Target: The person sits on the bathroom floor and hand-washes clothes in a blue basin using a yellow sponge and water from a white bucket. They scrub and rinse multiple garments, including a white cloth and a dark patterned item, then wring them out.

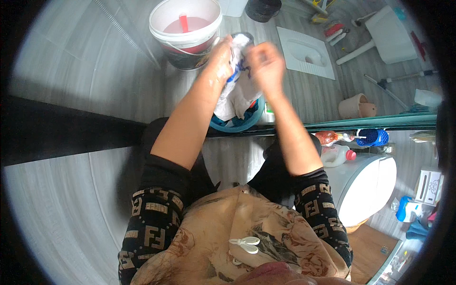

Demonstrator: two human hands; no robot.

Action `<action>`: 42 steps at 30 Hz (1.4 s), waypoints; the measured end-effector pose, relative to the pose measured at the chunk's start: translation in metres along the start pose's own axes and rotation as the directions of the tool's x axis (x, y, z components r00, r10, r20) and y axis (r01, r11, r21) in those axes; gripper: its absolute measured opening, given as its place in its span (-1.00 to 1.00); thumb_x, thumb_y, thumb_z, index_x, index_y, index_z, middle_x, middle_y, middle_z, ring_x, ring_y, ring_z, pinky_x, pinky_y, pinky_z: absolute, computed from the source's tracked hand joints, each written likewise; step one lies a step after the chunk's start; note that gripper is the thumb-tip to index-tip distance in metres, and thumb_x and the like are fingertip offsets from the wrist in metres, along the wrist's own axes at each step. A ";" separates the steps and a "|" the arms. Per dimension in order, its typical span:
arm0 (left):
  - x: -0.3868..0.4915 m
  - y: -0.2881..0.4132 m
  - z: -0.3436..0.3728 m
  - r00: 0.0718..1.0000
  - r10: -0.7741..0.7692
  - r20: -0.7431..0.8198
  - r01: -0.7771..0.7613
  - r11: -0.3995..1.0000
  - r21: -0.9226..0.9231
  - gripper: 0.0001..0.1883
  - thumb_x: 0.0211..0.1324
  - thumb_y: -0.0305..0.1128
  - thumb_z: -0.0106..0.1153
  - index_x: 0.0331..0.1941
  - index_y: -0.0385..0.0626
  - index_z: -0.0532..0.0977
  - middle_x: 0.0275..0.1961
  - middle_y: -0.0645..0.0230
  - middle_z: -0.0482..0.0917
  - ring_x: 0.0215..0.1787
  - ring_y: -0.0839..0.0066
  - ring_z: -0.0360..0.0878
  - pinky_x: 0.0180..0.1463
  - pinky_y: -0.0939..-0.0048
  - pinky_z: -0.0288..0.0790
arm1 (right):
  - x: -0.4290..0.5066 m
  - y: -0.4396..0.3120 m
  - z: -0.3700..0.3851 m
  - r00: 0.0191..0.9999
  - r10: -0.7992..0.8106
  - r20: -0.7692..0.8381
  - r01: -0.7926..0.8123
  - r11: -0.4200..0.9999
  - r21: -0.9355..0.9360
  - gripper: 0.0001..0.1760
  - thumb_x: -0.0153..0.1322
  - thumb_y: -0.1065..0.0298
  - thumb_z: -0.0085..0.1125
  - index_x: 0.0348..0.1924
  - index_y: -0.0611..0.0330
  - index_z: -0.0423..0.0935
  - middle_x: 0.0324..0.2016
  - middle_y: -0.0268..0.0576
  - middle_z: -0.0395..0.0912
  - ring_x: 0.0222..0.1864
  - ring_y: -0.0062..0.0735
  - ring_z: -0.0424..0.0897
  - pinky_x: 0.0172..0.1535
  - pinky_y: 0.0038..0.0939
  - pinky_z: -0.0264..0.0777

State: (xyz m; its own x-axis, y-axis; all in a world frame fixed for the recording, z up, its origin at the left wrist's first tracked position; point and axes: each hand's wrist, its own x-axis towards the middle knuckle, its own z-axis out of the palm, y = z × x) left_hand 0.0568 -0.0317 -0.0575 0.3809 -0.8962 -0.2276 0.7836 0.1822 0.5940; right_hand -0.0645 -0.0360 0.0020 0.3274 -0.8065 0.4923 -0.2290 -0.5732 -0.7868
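My left hand (221, 58), wet up to the wrist, grips a bunched white cloth with blue marks (233, 94). My right hand (265, 64) is blurred at the cloth's other side, its fingers curled; whether it holds any cloth I cannot tell. The lower part of the cloth hangs into a round blue basin (245, 126), where dark teal fabric and a bit of red show. Up and to the left of my hands stands a large white-rimmed bucket (156, 30) of cloudy pinkish water, with a red handle sticking up in it.
A squat toilet (308, 55) lies in the floor at the upper right, near a black bucket (263, 10). Glass panel edges (370, 122) run across the right side. Closer to me on the right are a white jug with a pink cap (333, 155) and a rounded white appliance (367, 185).
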 end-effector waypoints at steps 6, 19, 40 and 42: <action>-0.026 -0.030 0.037 0.976 -0.212 -0.050 0.214 0.975 0.055 -0.66 0.28 -0.08 0.02 -0.29 -0.16 0.50 -0.45 0.36 0.54 -0.55 0.50 0.48 -0.48 0.46 0.40 | 0.018 0.027 0.005 0.976 0.069 -0.206 -0.102 0.983 -0.154 -0.78 0.33 0.31 0.11 -0.57 0.22 0.50 -0.65 0.10 0.48 -0.58 0.00 0.52 -0.45 -0.16 0.38; -0.031 -0.002 0.047 0.990 -0.138 0.038 0.114 0.920 0.375 -0.57 0.30 -0.03 -0.03 -0.26 -0.24 0.52 -0.40 0.34 0.58 -0.48 0.58 0.50 -0.41 0.49 0.42 | 0.034 0.043 -0.010 0.978 0.196 -0.067 -0.198 0.980 -0.011 -0.54 0.47 -0.01 -0.05 -0.45 0.20 0.55 -0.55 -0.10 0.55 -0.48 -0.33 0.51 -0.33 -0.31 0.37; -0.037 -0.087 -0.053 0.906 -0.420 0.057 0.417 0.861 -0.291 -0.42 0.20 0.21 -0.19 0.01 -0.05 0.37 0.11 0.20 0.42 0.11 0.28 0.38 0.17 0.07 0.31 | -0.044 0.014 0.002 0.857 0.027 0.515 0.113 0.965 -0.238 -0.63 0.10 0.16 0.29 -0.29 0.16 0.56 -0.43 0.03 0.60 -0.36 -0.01 0.62 -0.24 -0.19 0.48; -0.035 -0.090 -0.072 0.987 -0.161 0.003 0.161 0.986 -0.049 -0.64 0.35 -0.05 -0.22 -0.05 -0.06 0.39 0.00 0.26 0.49 0.00 0.38 0.46 0.13 0.32 0.38 | -0.082 0.002 0.011 0.746 -0.226 0.627 0.467 0.848 -0.250 -0.73 0.13 0.20 0.31 -0.41 0.16 0.54 -0.55 -0.01 0.56 -0.45 0.01 0.59 -0.33 -0.19 0.48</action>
State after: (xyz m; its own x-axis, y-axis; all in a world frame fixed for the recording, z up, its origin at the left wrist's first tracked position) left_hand 0.0081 0.0127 -0.1582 0.2483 -0.9151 -0.3176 0.8578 0.0554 0.5110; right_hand -0.0818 0.0306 -0.0445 0.8704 -0.3815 0.3112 -0.2709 -0.8989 -0.3443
